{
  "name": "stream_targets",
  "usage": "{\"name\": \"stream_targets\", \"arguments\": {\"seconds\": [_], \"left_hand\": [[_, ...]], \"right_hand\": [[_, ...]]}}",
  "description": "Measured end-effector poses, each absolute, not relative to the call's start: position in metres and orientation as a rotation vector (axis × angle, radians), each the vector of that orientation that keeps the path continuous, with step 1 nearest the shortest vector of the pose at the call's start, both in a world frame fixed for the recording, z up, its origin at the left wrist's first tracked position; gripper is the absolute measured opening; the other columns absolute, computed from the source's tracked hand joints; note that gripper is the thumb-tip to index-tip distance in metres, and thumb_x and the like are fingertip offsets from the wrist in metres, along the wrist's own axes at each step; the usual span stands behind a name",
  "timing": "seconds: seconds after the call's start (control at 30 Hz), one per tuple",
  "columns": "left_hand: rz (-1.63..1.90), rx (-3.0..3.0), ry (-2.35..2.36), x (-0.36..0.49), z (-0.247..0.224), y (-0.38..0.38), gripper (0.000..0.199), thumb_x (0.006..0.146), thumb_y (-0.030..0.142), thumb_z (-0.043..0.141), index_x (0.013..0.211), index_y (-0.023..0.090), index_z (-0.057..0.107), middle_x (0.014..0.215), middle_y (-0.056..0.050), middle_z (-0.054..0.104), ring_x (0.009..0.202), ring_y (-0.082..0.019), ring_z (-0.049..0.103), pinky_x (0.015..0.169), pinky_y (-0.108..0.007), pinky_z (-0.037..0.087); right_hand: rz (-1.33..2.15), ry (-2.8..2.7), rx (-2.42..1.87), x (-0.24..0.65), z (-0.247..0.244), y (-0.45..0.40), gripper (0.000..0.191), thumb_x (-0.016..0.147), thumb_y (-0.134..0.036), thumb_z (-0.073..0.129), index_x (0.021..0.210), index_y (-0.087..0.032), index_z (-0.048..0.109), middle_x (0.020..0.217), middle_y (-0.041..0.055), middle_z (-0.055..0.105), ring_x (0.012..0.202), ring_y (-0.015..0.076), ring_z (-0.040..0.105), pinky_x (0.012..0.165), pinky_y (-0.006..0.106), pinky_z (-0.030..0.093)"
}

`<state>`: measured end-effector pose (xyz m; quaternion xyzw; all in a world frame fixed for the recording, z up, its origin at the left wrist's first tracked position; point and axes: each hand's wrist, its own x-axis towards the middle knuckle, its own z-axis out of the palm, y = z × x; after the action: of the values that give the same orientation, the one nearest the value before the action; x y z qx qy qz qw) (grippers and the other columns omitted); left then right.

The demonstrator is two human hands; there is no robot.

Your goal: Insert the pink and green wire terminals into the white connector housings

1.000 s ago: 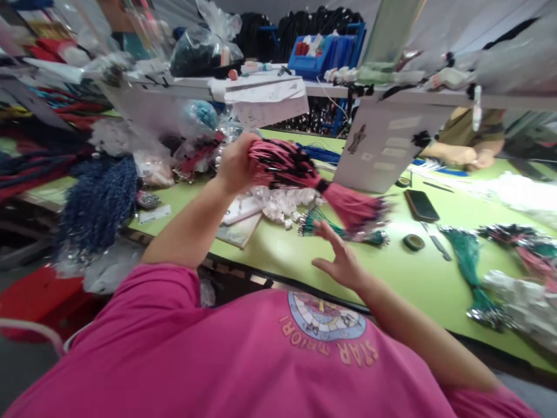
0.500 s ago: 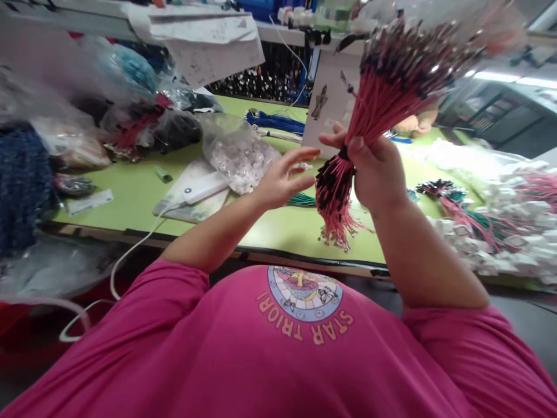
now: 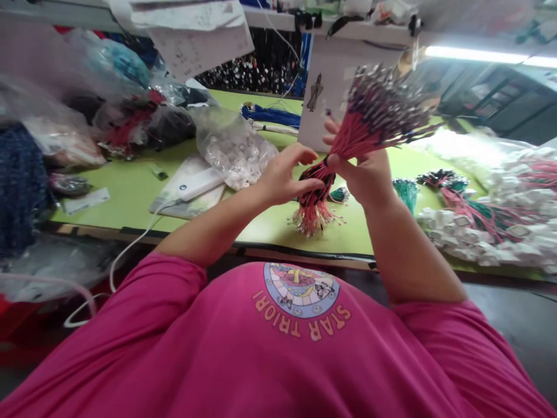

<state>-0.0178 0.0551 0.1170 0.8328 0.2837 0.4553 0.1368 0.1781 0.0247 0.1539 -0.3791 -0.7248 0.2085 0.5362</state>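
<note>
A thick bundle of red cords [image 3: 348, 136] hangs tilted over the green table, its metal-tipped upper ends fanned out to the upper right. My right hand [image 3: 363, 168] grips it near the dark tie at its middle. The lower part, with black sections and small beaded ends, spreads out below. My left hand [image 3: 292, 174] is at the left side of this lower part, thumb and fingers apart in a curve. Whether its fingertips touch the cords is not clear.
The green table [image 3: 261, 223] bears a clear bag of white pieces [image 3: 239, 154], a white device [image 3: 198, 183] with a cable, blue cords [image 3: 276, 116], green cords [image 3: 405, 193] and a pile of white-tagged cords [image 3: 483, 232]. Papers [image 3: 195, 40] hang at upper left.
The bundle has come lower and to the left in my right hand, and its top leans further right. My left hand is now beside the bundle's lower part.
</note>
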Motion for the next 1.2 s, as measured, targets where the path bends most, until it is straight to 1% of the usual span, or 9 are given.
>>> {"name": "stream_targets", "arguments": {"seconds": [0.1,0.23,0.53,0.6,0.7,0.83,0.93,1.07,1.2], "left_hand": [[1.301,2.448,0.929,-0.002,0.122,0.051,0.033,0.079,0.038,0.077,0.105,0.022,0.064,0.103,-0.007,0.069,0.097,-0.023,0.064,0.086,-0.039,0.052],[1.200,2.504,0.826,-0.001,0.127,0.059,0.015,0.089,0.033,0.066,0.098,0.022,0.069,0.092,-0.005,0.072,0.087,-0.020,0.067,0.081,-0.035,0.052],[1.076,2.566,0.847,-0.019,0.131,0.065,0.021,0.092,0.035,0.062,0.103,0.023,0.074,0.096,-0.005,0.076,0.086,-0.018,0.070,0.077,-0.031,0.052],[1.035,2.466,0.859,-0.017,0.128,0.064,0.027,0.088,0.037,0.067,0.109,0.021,0.071,0.106,-0.007,0.075,0.092,-0.018,0.070,0.081,-0.032,0.053],[1.099,2.305,0.848,-0.005,0.122,0.062,0.044,0.076,0.036,0.080,0.114,0.019,0.064,0.112,-0.009,0.071,0.096,-0.018,0.068,0.084,-0.032,0.054],[1.139,2.140,0.722,0.013,0.114,0.062,0.031,0.075,0.035,0.079,0.088,0.018,0.056,0.079,-0.001,0.064,0.072,-0.013,0.060,0.071,-0.031,0.051],[0.947,1.952,0.478,0.017,0.108,0.065,0.037,0.077,0.048,0.074,0.083,0.020,0.050,0.074,0.001,0.059,0.067,-0.012,0.057,0.066,-0.031,0.049],[0.876,1.643,0.418,0.015,0.099,0.063,0.046,0.076,0.060,0.072,0.085,0.022,0.047,0.072,0.002,0.056,0.060,-0.011,0.054,0.060,-0.031,0.046],[0.779,1.665,0.412,0.008,0.099,0.064,0.045,0.078,0.060,0.072,0.087,0.020,0.054,0.075,-0.001,0.062,0.062,-0.012,0.058,0.061,-0.031,0.050]], "right_hand": [[0.432,-1.765,-0.976,0.174,0.161,0.022,0.029,0.078,-0.049,0.076,0.086,-0.021,0.071,0.087,0.0008,0.071,0.103,0.0237,0.068,0.097,0.047,0.054],[0.505,-1.867,-1.008,0.185,0.167,0.023,0.022,0.079,-0.042,0.077,0.083,-0.023,0.068,0.084,0.0015,0.070,0.089,0.0211,0.065,0.091,0.045,0.055],[-0.149,-1.653,-1.204,0.204,0.169,0.020,0.038,0.085,-0.053,0.068,0.067,-0.021,0.060,0.061,0.0003,0.052,0.072,0.0194,0.058,0.081,0.042,0.050],[-0.022,-1.781,-1.277,0.203,0.165,0.029,0.034,0.079,-0.050,0.075,0.070,-0.020,0.060,0.064,-0.0002,0.054,0.071,0.0187,0.056,0.078,0.041,0.049],[0.089,-1.709,-1.271,0.196,0.164,0.036,0.029,0.085,-0.046,0.072,0.075,-0.022,0.059,0.065,-0.0011,0.054,0.078,0.0175,0.054,0.081,0.037,0.048],[0.218,-1.609,-1.255,0.185,0.167,0.032,0.036,0.081,-0.043,0.077,0.066,-0.023,0.051,0.056,-0.0048,0.043,0.068,0.0120,0.045,0.071,0.031,0.045],[0.516,-1.502,-1.142,0.183,0.160,0.031,0.042,0.083,-0.050,0.073,0.063,-0.021,0.050,0.056,-0.0053,0.041,0.056,0.0087,0.039,0.055,0.028,0.039],[0.795,-1.414,-1.096,0.193,0.139,0.032,0.052,0.084,-0.069,0.062,0.068,-0.020,0.057,0.058,-0.0022,0.050,0.055,0.0108,0.048,0.051,0.027,0.041],[0.953,-1.654,-1.134,0.207,0.125,0.016,0.042,0.080,-0.060,0.069,0.081,-0.018,0.067,0.070,0.0014,0.064,0.067,0.0155,0.060,0.061,0.031,0.050]]}}
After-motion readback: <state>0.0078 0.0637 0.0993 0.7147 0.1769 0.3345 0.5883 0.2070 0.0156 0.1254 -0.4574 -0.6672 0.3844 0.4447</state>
